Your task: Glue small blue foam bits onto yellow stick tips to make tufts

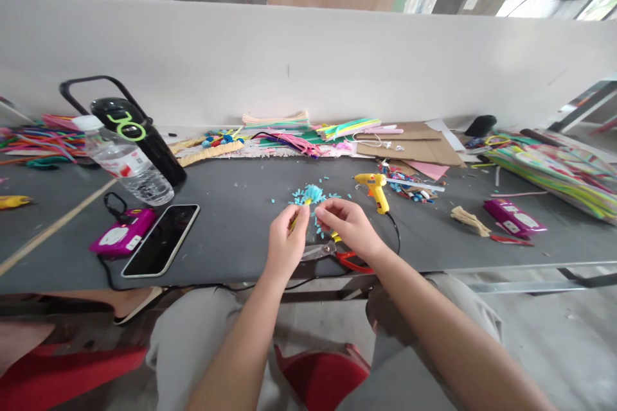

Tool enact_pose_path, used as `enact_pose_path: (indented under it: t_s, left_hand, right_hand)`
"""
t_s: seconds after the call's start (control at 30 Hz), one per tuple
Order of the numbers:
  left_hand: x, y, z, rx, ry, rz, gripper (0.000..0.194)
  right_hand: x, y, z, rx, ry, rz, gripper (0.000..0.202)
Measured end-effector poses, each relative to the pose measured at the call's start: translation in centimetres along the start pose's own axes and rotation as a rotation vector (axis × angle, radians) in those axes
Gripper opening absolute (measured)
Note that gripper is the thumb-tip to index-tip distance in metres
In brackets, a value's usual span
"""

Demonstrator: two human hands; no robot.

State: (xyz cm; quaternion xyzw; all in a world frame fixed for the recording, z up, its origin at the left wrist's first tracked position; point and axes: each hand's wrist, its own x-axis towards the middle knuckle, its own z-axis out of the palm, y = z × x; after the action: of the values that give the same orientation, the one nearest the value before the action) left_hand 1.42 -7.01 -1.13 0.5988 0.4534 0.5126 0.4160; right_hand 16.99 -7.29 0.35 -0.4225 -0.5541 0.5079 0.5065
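A person's two bare hands meet near the middle of the dark grey table. The left hand holds a thin yellow stem, its grip a pinch between thumb and fingers. A fluffy blue tuft sits at the stem's upper end, just beyond the left fingertips, over the table. The right hand is close by on the other side, its fingers curled inward near the tuft. Its thumb and forefinger come close together, but whether they pinch anything cannot be told.

Small blue clippings lie scattered around the tuft and between the hands. Below them rests a pair of scissors with red handles, partly covered by the right hand and forearm.

To the right of the hands a yellow glue gun lies on its side, its black cord curving towards the person. Past it are a beige bundle and a purple box. On the left, a phone lies screen up beside another purple box; behind them a clear bottle leans in front of a black flask. Colourful fuzzy stems are piled along the back, beside flat cardboard.
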Motion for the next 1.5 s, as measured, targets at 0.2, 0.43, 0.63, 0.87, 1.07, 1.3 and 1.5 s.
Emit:
enact_pose_path:
  t_s: [0.2,0.43,0.63,0.87,1.07,1.3,1.5]
  left_hand:
    - [0.0,0.2,-0.3,0.141,0.010,0.037,0.033]
    - [0.0,0.1,-0.3,0.199,-0.006,0.069,0.030]
    - [0.0,0.0,-0.4,0.301,-0.013,0.143,0.029]
    - [0.2,-0.2,-0.6,0.391,-0.028,0.242,0.029]
    - [0.1,-0.2,-0.6,0.437,-0.041,0.262,0.028]
    - [0.1,-0.3,-0.8,0.456,-0.076,0.275,0.026]
    - [0.1,-0.5,-0.9,0.524,-0.108,0.322,0.025]
  right_hand:
    - [0.1,-0.2,-1.6,-0.195,0.073,-0.124,0.025]
    - [0.0,-0.5,-2.0,-0.402,0.095,-0.207,0.018]
    - [-0.2,-0.6,-1.9,-0.500,0.095,-0.251,0.017]
    - [-0.1,-0.4,-1.9,-0.527,0.085,-0.231,0.021]
    - [-0.1,-0.2,-1.8,-0.532,0.082,-0.242,0.017]
    - [0.0,-0.2,-2.0,-0.574,0.107,-0.264,0.016]
    - [0.1,-0.1,-2.1,-0.604,0.117,-0.272,0.018]
